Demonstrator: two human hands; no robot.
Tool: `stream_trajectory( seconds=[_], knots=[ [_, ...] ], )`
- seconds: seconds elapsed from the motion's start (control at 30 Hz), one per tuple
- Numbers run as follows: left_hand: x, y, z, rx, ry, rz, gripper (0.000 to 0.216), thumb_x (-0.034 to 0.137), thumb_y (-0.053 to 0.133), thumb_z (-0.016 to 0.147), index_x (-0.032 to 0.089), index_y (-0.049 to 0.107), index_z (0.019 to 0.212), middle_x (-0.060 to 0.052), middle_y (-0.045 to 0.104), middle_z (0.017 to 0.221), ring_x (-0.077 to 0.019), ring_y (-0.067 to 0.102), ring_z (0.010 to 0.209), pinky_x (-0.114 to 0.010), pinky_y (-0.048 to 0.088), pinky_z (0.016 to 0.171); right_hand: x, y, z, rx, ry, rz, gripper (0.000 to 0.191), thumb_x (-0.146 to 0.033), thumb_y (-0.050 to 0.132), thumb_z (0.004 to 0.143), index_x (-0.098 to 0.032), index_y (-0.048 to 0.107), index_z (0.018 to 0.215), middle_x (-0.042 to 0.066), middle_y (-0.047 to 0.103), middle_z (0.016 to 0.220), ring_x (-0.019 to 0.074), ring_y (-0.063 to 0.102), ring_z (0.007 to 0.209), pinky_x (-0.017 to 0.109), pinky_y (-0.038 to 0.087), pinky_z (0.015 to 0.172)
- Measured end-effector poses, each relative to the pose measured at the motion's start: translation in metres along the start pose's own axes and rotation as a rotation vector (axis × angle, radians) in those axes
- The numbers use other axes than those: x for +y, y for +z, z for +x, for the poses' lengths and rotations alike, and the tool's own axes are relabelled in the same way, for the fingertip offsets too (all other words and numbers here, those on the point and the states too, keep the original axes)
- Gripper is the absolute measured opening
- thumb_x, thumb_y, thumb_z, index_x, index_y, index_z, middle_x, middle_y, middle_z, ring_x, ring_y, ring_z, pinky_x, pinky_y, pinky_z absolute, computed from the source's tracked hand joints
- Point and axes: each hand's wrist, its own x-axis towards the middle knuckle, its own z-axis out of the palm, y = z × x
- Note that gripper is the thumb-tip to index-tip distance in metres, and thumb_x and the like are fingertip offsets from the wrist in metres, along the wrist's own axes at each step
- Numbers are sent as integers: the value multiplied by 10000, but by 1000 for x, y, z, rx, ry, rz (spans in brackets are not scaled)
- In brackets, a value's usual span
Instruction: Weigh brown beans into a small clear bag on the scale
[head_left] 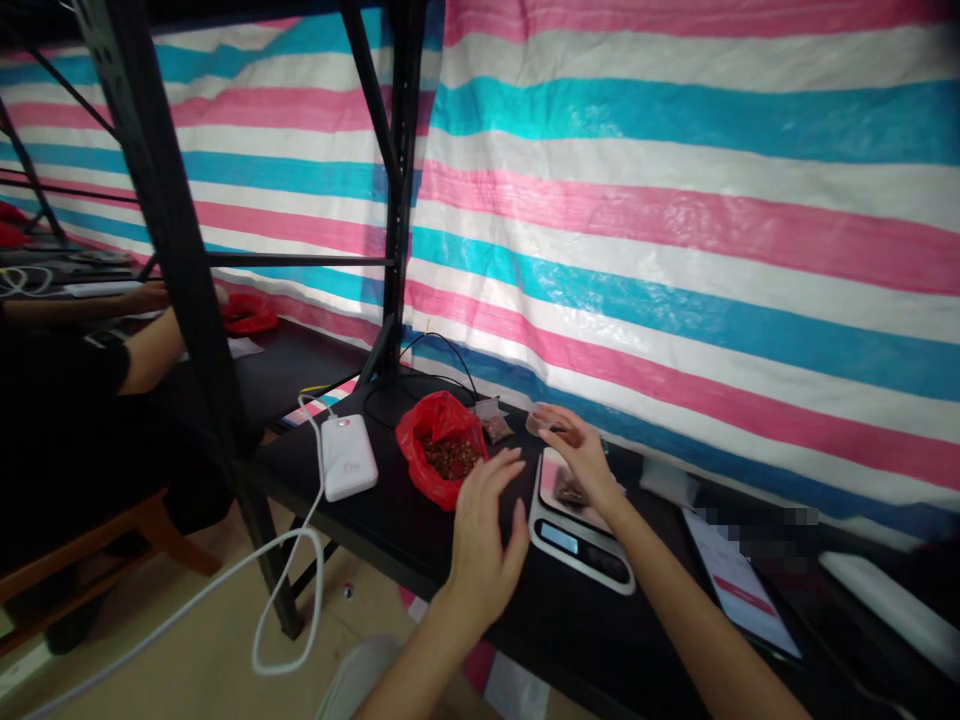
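The left hand (484, 540), fingers spread and holding nothing, is being hovered just left of the silver digital kitchen scale (581, 525) on the black tabletop (390, 510). The right hand (581, 460) is being rested on the scale's platform, its fingers loosely curled beside a small clear packet (570, 490) of dark bits; weighing appears underway, and careful topping-up from the red plastic bag (442, 450) of reddish-brown pieces, left of the scale, seems called for.

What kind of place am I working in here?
Likely a makeshift packing and weighing station: a digital scale and red bag of small brown pieces on a black bench, striped tarp behind.

Striped tarp wall (675, 200) behind black shelving frame (397, 200).
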Motion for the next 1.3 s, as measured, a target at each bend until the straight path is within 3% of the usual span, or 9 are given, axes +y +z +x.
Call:
stream_trajectory(
  seconds=[0.13, 0.27, 0.37, 0.5, 0.6, 0.7, 0.87, 1.03, 1.3],
  knots=[
    [-12, 46, 36, -578, 156, -24, 716, 297, 513, 833, 170, 131, 1426, -140, 298, 1451, -243, 304, 1329, -423, 295, 1076, 10, -68, -10, 98, 14, -34, 406, -367, 691, 696, -244, 587, 1069, 72, 642, 1141, 240, 590, 1064, 442, 438, 949],
    [-32, 101, 61, -978, 217, 83, 870, 521, 649, 683, 141, 284, 1376, -168, 343, 1424, -314, 271, 1336, -502, 231, 1082, 41, -112, -29, 253, 81, -30, 423, -406, 740, 615, -228, 597, 972, 84, 652, 1113, 261, 603, 1033, 462, 466, 909],
    [-41, 131, 70, -1111, 251, 114, 657, 539, 645, 676, 171, 516, 1206, -137, 545, 1258, -315, 469, 1188, -515, 262, 1047, 60, -124, -41, 332, 106, -16, 438, -433, 745, 593, -219, 594, 944, 92, 672, 1058, 269, 612, 1015, 472, 471, 900],
    [-48, 151, 75, -1047, 131, -106, 413, 428, 669, 696, 160, 640, 1009, -103, 650, 1073, -256, 577, 1019, -395, 402, 936, 61, -124, -43, 383, 99, -9, 472, -445, 718, 626, -217, 577, 1014, 88, 672, 1033, 258, 624, 982, 456, 477, 887],
    [-54, 155, 73, -912, -138, -391, 469, 353, 705, 675, 135, 619, 1081, -114, 642, 1095, -231, 587, 1010, -352, 424, 916, 50, -121, -42, 441, 86, 9, 478, -454, 685, 665, -224, 546, 1061, 73, 643, 1069, 246, 616, 993, 437, 475, 885],
    [-56, 152, 73, -871, -379, -674, 498, 329, 706, 683, 117, 602, 1122, -127, 643, 1099, -232, 597, 1012, -365, 419, 934, 44, -115, -42, 418, 53, 52, 443, -430, 685, 676, -241, 514, 1039, 45, 622, 1066, 207, 611, 989, 397, 457, 915],
    [-49, 144, 75, -771, -628, -937, 667, 291, 786, 591, 140, 558, 1200, -123, 629, 1144, -243, 583, 1059, -376, 379, 985, 31, -103, -48, 397, 7, 146, 397, -388, 693, 679, -275, 405, 928, -8, 622, 965, 163, 626, 911, 353, 490, 851],
    [-49, 140, 76, -697, -658, -971, 664, 322, 802, 559, 133, 591, 1160, -117, 656, 1089, -239, 599, 1025, -358, 384, 970, 12, -100, -56, 359, -21, 129, 316, -324, 692, 703, -273, 460, 911, 3, 621, 1005, 163, 603, 954, 336, 474, 861],
    [-48, 138, 71, -855, -661, -984, 505, 352, 800, 550, 97, 682, 969, -113, 689, 953, -219, 634, 882, -329, 434, 862, 8, -100, -61, 216, -90, -75, 304, -322, 645, 759, -295, 602, 1059, 29, 589, 1142, 205, 551, 1037, 350, 468, 826]
  ],
)
